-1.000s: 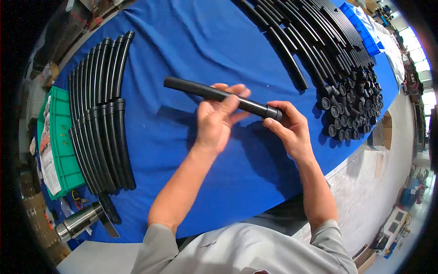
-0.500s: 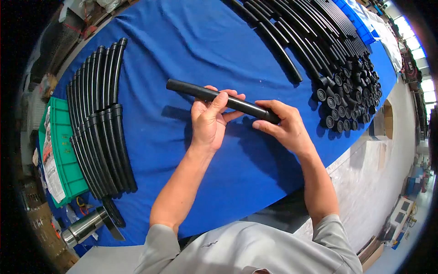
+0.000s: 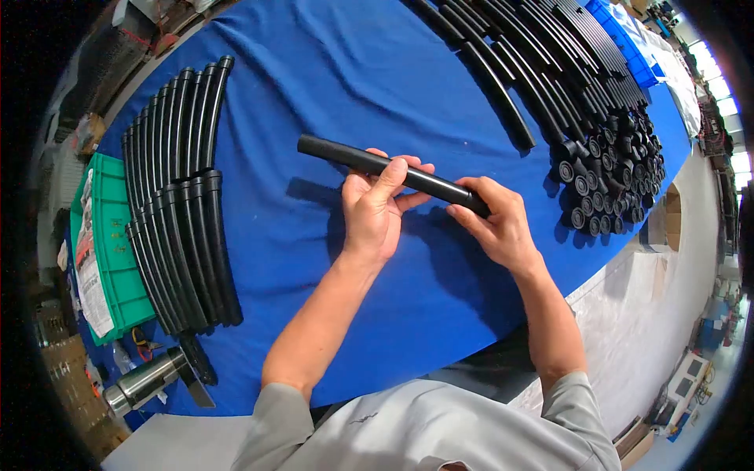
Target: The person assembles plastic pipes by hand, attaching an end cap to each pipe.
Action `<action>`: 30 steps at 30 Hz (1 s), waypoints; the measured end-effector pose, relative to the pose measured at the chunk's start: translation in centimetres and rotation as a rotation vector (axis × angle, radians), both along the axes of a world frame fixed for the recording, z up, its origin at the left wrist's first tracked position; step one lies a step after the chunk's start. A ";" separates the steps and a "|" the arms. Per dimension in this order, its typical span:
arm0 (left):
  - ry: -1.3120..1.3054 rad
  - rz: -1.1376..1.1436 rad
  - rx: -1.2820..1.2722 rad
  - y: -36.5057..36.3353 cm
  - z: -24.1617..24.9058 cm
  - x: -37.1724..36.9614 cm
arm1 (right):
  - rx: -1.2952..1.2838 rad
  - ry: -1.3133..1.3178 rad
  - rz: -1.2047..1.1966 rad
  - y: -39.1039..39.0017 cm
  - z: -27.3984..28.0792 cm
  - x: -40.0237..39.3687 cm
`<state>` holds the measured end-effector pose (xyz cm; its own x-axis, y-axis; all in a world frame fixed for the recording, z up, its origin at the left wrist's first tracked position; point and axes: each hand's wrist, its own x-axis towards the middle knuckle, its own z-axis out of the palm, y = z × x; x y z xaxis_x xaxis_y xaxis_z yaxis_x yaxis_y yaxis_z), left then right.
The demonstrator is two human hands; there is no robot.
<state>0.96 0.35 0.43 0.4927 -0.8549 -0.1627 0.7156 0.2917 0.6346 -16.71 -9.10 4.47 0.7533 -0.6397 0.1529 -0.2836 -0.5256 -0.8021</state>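
A straight black tube [image 3: 334, 151] is held up over the blue cloth, slanting from upper left to lower right. My left hand [image 3: 373, 212] is closed around its middle, thumb lying on top and fingers beneath. At the lower right end, my right hand [image 3: 506, 228] grips the tube between thumb and fingers, and its fingers cover that tip. The other end sticks out free beyond my left hand. Both hands cast shadows on the blue cloth [image 3: 275, 94].
Two rows of black tubes [image 3: 177, 259] with collared ends lie at left, beside a green crate [image 3: 122, 267] and a steel cylinder [image 3: 149, 381]. At upper right are more black tubes [image 3: 503, 94], a heap of black round-ended fittings [image 3: 605, 173] and a blue crate [image 3: 624, 43].
The whole scene has shifted a little to the right in view. Both hands keep hold of the black tube, with the right fingers drawn slightly closer around its end.
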 end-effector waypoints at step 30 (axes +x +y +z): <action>-0.035 -0.020 0.085 0.4 0.1 0.1 | -0.097 -0.213 0.026 0.6 -1.9 1.0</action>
